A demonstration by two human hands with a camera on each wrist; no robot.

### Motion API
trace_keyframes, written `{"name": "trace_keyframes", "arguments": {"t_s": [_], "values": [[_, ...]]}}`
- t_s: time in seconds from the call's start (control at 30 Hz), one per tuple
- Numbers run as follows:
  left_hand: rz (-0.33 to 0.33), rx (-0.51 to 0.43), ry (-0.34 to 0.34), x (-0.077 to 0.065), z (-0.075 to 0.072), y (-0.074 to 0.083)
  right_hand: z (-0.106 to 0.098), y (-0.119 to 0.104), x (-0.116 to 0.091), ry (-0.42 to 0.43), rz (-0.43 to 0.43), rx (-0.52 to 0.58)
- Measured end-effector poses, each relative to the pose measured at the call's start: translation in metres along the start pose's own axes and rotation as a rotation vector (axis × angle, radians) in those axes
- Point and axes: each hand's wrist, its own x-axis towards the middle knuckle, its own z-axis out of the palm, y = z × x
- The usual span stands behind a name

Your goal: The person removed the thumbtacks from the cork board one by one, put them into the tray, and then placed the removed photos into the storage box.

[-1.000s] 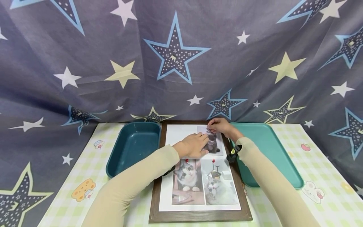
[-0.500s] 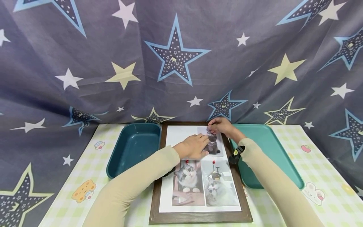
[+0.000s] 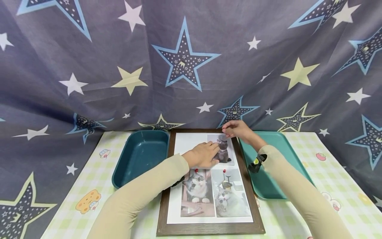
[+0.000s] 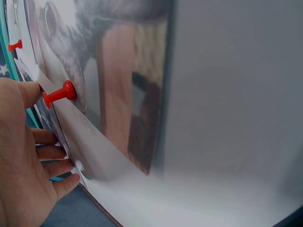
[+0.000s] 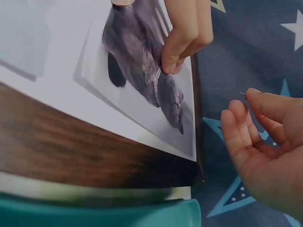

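With fingers spread, my left hand (image 3: 203,154) rests on a photo of a dark grey cat (image 3: 224,153), at the upper right of a white board in a brown wooden frame (image 3: 210,229). Just past the photo's top edge, my right hand (image 3: 237,129) pinches a pushpin (image 5: 242,93); its needle pokes out from the fingertips in the right wrist view, its head hidden by them. Below lie two more photos, a grey-and-white cat (image 3: 197,196) and a pale cat (image 3: 231,199), each with a red pushpin at its top, one pushpin (image 4: 60,94) close to my left thumb.
A dark teal deep tray (image 3: 140,156) stands left of the frame, and a lighter green flat tray (image 3: 280,149) lies to its right, under my right forearm. A checked cloth (image 3: 98,172) covers the table. Behind hangs a star-patterned curtain (image 3: 167,106).
My right hand has lifted off the cat photo's top and moved slightly right, uncovering the cat's head. My left hand stays in place on the photo.
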Motion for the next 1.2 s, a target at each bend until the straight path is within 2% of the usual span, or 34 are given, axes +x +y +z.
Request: {"name": "trace_keyframes", "arguments": {"t_s": [0.2, 0.77, 1.2], "values": [[-0.011, -0.006, -0.024, 0.0, -0.001, 0.001, -0.007, -0.004, -0.006, 0.008, -0.017, -0.021], [-0.007, 0.035, -0.016, -0.002, -0.002, 0.002, -0.039, -0.005, -0.027, 0.059, -0.047, -0.021], [-0.003, 0.029, -0.015, -0.001, -0.002, 0.002, -0.061, 0.005, -0.04, 0.085, -0.049, -0.054]]}}
